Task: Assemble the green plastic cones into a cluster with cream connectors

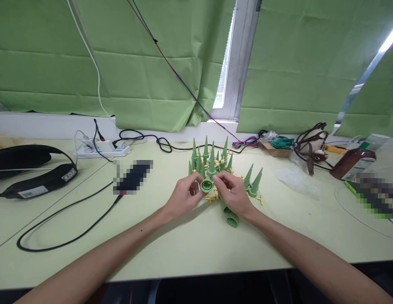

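Note:
My left hand (187, 191) is closed around a green plastic spike (207, 185) and turns its hollow round end towards me. Close against the same piece, my right hand (233, 192) has thumb and fingertips pinched together; anything between them is too small to make out. Behind both hands, several green cone-shaped spikes (212, 159) stand on their wide ends, with small yellow T-shaped pieces (212, 197) scattered among them. Two more spikes (255, 183) stand right of my right hand. Below that hand lies a green piece with its round opening (232, 220) showing.
A blurred dark device (133, 177) with a black cable lies to the left, near a power strip (103, 148) and a black headband-like device (41, 181). On the right are clear plastic wrap (298, 181), a cardboard box (276, 148) and a brown bottle (353, 164).

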### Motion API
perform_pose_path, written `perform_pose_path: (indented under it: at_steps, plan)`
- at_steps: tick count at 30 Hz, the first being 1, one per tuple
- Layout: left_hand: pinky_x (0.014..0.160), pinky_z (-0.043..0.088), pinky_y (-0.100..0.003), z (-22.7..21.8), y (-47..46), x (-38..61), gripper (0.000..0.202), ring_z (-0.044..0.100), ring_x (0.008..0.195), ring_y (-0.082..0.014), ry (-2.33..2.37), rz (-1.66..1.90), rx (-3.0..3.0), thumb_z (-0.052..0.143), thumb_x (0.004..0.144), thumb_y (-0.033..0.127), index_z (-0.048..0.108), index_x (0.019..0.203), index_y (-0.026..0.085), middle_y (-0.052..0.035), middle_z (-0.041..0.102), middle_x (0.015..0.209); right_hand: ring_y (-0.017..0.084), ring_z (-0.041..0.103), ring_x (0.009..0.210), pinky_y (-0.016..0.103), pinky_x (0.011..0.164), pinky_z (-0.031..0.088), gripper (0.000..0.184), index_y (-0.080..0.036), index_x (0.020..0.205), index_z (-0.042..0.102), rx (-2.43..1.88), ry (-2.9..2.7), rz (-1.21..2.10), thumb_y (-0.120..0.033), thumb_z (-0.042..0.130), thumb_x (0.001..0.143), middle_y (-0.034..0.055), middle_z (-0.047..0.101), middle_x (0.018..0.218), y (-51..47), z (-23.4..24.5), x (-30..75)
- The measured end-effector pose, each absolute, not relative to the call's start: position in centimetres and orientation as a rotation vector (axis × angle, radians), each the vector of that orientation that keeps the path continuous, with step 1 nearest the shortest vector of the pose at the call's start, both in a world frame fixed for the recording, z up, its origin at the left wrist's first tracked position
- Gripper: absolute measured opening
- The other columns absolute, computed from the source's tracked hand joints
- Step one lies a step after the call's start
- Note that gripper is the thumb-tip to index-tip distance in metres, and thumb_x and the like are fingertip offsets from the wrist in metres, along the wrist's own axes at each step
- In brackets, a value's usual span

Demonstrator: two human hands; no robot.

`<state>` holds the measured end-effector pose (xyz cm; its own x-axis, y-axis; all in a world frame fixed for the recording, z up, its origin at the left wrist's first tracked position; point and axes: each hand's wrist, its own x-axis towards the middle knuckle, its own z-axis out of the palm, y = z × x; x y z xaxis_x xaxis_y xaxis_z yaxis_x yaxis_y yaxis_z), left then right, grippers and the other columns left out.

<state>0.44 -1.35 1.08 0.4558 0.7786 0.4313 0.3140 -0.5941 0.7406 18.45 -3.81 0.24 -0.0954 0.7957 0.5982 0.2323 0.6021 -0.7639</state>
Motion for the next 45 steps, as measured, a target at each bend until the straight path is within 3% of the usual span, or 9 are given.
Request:
perform_pose_path:
  at_steps: [4,10,22,28,32,37,41,45]
  plan:
    - [0.045,0.034,-0.02,1.2,-0.9,0.4,0.025,0.046,0.045,-0.0082,0.825,0.793,1.804,0.062,0.085,0.037,0.057,0.075,0.014,0.0039,0.05,0.052,0.009,0.041,0.051,0.023,0.049,0.034,0.022,-0.018,0.08,0.059,-0.846,-1.649,0.558,-0.032,0.052,0.096,-0.003,0.05,0.061,-3.8,0.2,18.4]
    - [0.037,0.032,-0.02,1.3,-0.4,0.5,0.034,0.053,0.045,-0.0111,0.602,0.759,1.332,0.06,0.089,0.045,0.059,0.077,0.013,-0.0013,0.056,0.056,0.009,0.045,0.052,0.023,0.048,0.036,0.018,-0.018,0.083,0.061,-0.829,-1.654,0.547,-0.029,0.053,0.095,-0.0016,0.056,0.065,-3.8,0.3,18.4]
    - [0.037,0.033,-0.02,1.0,-0.2,0.1,0.032,0.056,0.047,-0.0106,0.532,0.731,1.288,0.065,0.088,0.044,0.058,0.082,0.013,0.0023,0.052,0.057,0.009,0.042,0.052,0.023,0.049,0.033,0.017,-0.018,0.081,0.059,-0.826,-1.723,0.487,-0.026,0.052,0.095,-0.0025,0.053,0.064,-3.7,0.4,18.5]
    - [0.039,0.033,-0.02,0.8,0.0,-0.2,0.029,0.057,0.051,-0.0109,0.587,0.77,1.441,0.066,0.087,0.041,0.061,0.083,0.014,0.0027,0.049,0.06,0.009,0.038,0.051,0.024,0.049,0.03,0.019,-0.018,0.079,0.058,-0.863,-1.744,0.48,-0.028,0.052,0.095,-0.0037,0.047,0.061,-3.6,0.4,18.7]
    - [0.044,0.037,-0.021,1.1,-0.2,-0.5,0.03,0.049,0.047,-0.0083,0.658,0.788,1.7,0.06,0.091,0.042,0.065,0.09,0.013,0.0008,0.054,0.059,0.009,0.038,0.051,0.025,0.05,0.03,0.02,-0.018,0.079,0.058,-0.873,-1.754,0.493,-0.028,0.052,0.095,-0.0036,0.047,0.061,-3.6,0.3,18.7]
    - [0.051,0.045,-0.022,1.3,-0.7,-0.2,0.025,0.053,0.059,-0.0082,0.695,0.922,1.926,0.061,0.091,0.038,0.067,0.096,0.015,-0.0041,0.057,0.088,0.009,0.036,0.051,0.024,0.049,0.029,0.023,-0.019,0.075,0.055,-0.904,-1.743,0.506,-0.03,0.051,0.096,-0.0043,0.044,0.059,-3.5,0.2,18.7]
    - [0.052,0.045,-0.021,0.7,-0.9,0.1,0.02,0.053,0.068,-0.0106,0.736,1.146,2.166,0.061,0.091,0.033,0.068,0.087,0.015,-0.0056,0.057,0.091,0.009,0.035,0.05,0.024,0.048,0.027,0.025,-0.019,0.074,0.053,-0.921,-1.73,0.525,-0.031,0.051,0.095,-0.0046,0.042,0.058,-3.5,0.2,18.7]
    - [0.051,0.043,-0.021,0.4,-1.0,0.0,0.013,0.051,0.062,-0.0087,0.717,1.307,2.392,0.06,0.091,0.026,0.069,0.089,0.017,-0.0059,0.06,0.092,0.009,0.033,0.049,0.024,0.047,0.026,0.024,-0.019,0.077,0.053,-0.913,-1.714,0.569,-0.033,0.05,0.096,-0.0054,0.04,0.057,-3.5,0.3,18.7]
